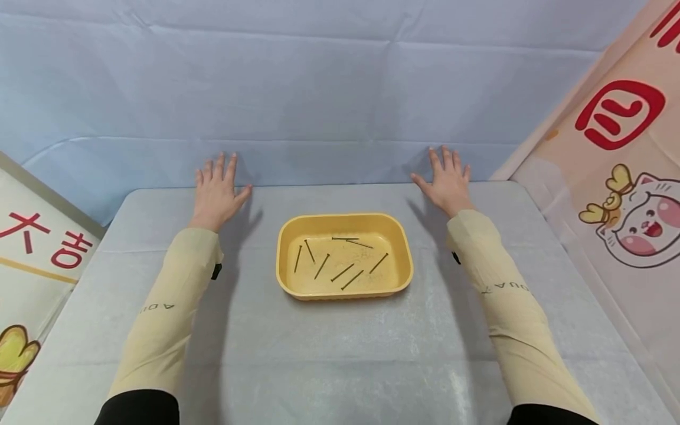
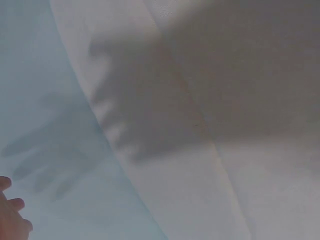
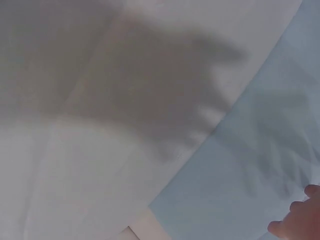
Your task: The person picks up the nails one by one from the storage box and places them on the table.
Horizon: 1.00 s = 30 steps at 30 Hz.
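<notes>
A yellow plastic tray (image 1: 344,293) with rounded corners sits mid-table, and several dark nails (image 1: 379,263) lie scattered on its bottom. My left hand (image 1: 215,195) reaches forward over the table's far edge, left of the tray, fingers spread and straight, holding nothing. On the other side my right hand (image 1: 447,184) is likewise stretched out with spread fingers and nothing in it. Both hands are apart from the tray. In the left wrist view only some fingers of the left hand (image 2: 12,220) show; the right wrist view shows part of the right hand (image 3: 300,220).
The table (image 1: 340,366) is covered with a pale grey cloth. Behind it hangs a light blue sheet (image 1: 319,88). Printed panels with red characters stand at the left (image 1: 42,248) and the right (image 1: 563,195). Hand shadows fall on cloth and sheet.
</notes>
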### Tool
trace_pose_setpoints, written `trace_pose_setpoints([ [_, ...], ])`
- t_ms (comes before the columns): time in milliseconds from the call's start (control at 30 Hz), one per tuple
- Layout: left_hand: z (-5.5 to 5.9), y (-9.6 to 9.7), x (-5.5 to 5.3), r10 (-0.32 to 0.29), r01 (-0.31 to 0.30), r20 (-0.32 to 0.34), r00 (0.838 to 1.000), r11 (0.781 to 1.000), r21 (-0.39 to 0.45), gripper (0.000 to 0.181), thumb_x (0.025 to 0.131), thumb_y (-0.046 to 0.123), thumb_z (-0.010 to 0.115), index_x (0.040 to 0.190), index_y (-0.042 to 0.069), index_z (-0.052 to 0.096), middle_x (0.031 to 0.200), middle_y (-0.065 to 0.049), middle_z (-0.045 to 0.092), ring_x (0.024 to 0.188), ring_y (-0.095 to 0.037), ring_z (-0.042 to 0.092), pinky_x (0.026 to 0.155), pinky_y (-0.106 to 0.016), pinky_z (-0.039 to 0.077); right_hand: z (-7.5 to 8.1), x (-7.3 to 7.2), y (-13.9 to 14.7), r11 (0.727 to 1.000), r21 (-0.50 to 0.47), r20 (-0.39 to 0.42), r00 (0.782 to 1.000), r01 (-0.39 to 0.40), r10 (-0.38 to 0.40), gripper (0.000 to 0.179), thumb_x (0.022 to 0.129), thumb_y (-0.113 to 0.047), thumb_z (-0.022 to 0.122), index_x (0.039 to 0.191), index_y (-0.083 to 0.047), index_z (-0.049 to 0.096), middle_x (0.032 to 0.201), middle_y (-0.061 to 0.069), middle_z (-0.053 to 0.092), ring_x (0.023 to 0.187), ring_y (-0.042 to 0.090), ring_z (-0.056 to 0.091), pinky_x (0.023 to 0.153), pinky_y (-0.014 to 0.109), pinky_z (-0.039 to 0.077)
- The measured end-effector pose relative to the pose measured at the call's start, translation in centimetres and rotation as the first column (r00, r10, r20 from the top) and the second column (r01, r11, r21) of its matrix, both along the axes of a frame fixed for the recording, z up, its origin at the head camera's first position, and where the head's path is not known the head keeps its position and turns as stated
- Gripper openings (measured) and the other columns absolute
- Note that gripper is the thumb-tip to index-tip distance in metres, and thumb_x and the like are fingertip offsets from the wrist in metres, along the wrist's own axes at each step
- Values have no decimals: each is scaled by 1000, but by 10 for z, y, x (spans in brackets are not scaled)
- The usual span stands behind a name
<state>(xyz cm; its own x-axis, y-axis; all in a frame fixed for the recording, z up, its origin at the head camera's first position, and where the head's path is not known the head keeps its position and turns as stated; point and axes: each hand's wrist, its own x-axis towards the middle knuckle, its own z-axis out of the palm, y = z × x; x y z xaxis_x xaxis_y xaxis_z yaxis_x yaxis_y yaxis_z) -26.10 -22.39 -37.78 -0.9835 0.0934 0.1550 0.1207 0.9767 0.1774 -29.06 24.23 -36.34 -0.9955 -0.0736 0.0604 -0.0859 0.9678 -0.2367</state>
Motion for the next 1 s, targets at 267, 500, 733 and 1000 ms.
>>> trace_pose_setpoints([
  [267, 7, 7, 1, -44, 43, 25, 999, 999, 4, 74, 93, 46, 37, 148, 10, 2, 150, -21, 5, 136, -40, 3, 109, -53, -1, 4, -1, -2, 999, 29, 10, 999, -42, 42, 78, 91, -56, 33, 148, -10, 6, 151, 18, 1, 137, 38, -3, 106, 60, 1],
  [500, 7, 10, 4, -71, 72, 37, 997, 997, -20, 74, 93, 45, 38, 147, 7, 4, 150, -21, 9, 135, -40, 10, 109, -54, 5, 6, 0, -10, 994, 29, 60, 993, -103, 101, 75, 92, -51, 37, 146, -4, 13, 149, 21, 9, 135, 41, 6, 106, 59, 7],
  [733, 11, 18, 7, -120, 121, 48, 992, 992, -37, 74, 93, 43, 40, 147, 4, 6, 147, -23, 18, 132, -40, 20, 108, -52, 15, 9, 2, -15, 988, 24, 34, 987, -155, 154, 68, 94, -45, 40, 142, 1, 24, 145, 24, 19, 132, 41, 17, 106, 55, 17],
  [1000, 13, 27, 11, -138, 142, 90, 986, 989, -38, 75, 92, 42, 43, 146, 1, 10, 147, -23, 18, 132, -40, 19, 109, -51, 15, 18, 5, -23, 972, 19, 14, 973, -232, 232, 59, 93, -35, 47, 137, 3, 34, 138, 24, 34, 127, 39, 29, 104, 52, 26],
])
